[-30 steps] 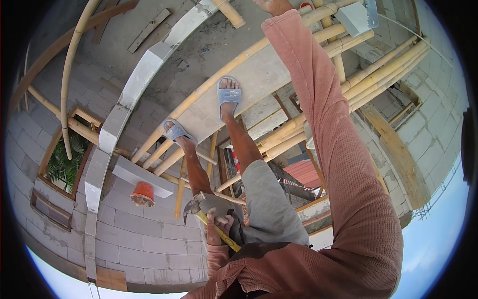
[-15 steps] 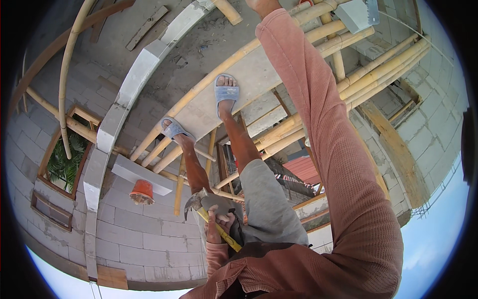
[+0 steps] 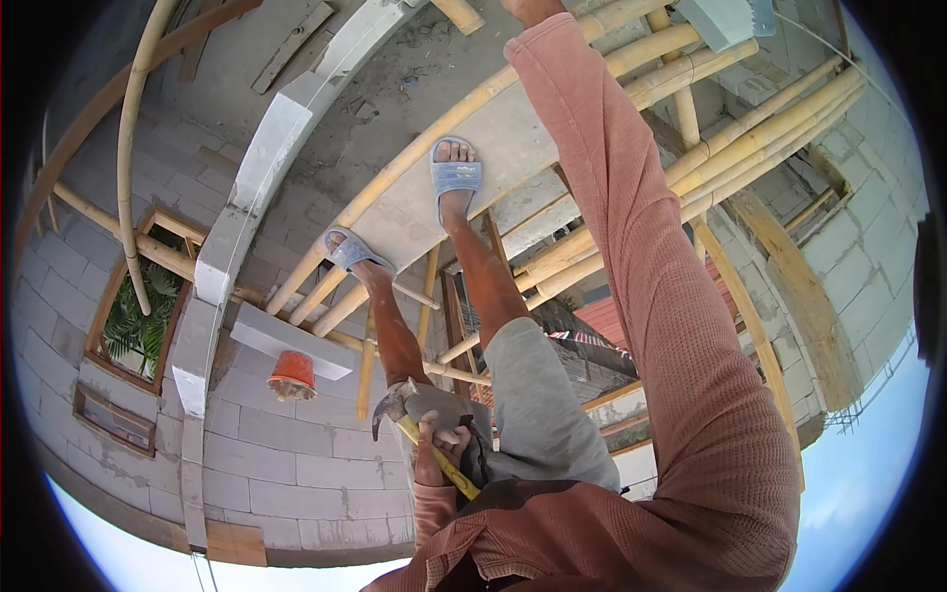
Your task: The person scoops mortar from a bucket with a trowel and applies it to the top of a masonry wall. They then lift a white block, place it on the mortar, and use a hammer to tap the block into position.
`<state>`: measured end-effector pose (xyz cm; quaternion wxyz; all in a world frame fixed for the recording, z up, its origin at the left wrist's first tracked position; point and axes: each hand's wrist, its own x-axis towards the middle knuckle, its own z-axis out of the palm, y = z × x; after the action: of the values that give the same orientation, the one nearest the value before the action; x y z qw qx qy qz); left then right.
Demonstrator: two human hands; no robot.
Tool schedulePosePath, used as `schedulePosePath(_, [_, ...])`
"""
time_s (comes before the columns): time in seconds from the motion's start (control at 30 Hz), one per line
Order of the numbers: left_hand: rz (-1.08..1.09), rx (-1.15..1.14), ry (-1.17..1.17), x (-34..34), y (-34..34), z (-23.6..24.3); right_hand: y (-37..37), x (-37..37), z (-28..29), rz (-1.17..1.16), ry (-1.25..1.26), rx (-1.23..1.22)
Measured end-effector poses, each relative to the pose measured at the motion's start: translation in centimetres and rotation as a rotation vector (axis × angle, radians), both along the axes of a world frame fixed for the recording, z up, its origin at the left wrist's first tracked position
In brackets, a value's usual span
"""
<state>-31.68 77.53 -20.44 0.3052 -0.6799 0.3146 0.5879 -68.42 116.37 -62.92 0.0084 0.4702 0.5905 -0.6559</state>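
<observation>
L. hand (image 3: 441, 444): grasping, fingers closed round yellow handle of claw hammer (image 3: 406, 426), held approx. waist level in front of torso; hammer head at upper L. of hand, handle running down to R. toward shirt hem. Dark grey flat item (image 3: 446, 403) directly behind hammer, at same hand; type n/k, partly hidden.

R. hand (image 3: 536, 10): arm fully extended fwd., hand cut by top edge of view; grip cannot be told, nor whether anything is held. Bamboo poles (image 3: 424, 163) nearby. Well to R. of it, saw blade (image 3: 762, 18) alongside pale block (image 3: 715, 22), both part. cut off.

Footing: both feet, in blue sandals (image 3: 456, 178), on grey platform board (image 3: 513, 138) bordered by bamboo.

L. side: orange bucket (image 3: 292, 373) nr. pale slab (image 3: 286, 340), against grey block wall (image 3: 286, 469); wooden window frame (image 3: 102, 314) w/ green leaves (image 3: 143, 311) visible thru.
</observation>
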Motion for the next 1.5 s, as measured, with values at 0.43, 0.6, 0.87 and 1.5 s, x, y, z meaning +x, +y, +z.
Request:
schedulePosePath(0.43, [-0.040, 0.037, 0.042, 0.1, 0.0, -0.5, 0.1, 0.8, 0.8, -0.006, 0.005, -0.021])
schedulePosePath(0.6, [-0.041, 0.011, -0.013, -0.6, 0.4, -0.3, 0.2, 1.3, 0.5, -0.022, 0.000, -0.034])
schedulePosePath(0.87, [-0.029, -0.006, -0.004, -0.8, 0.5, -0.2, -0.5, 0.9, -0.2, -0.080, 0.032, -0.091])
schedulePosePath(1.5, [0.008, 0.000, 0.002, 0.4, -0.7, -0.2, -1.9, -1.1, -1.1, -0.187, 0.166, -0.295])
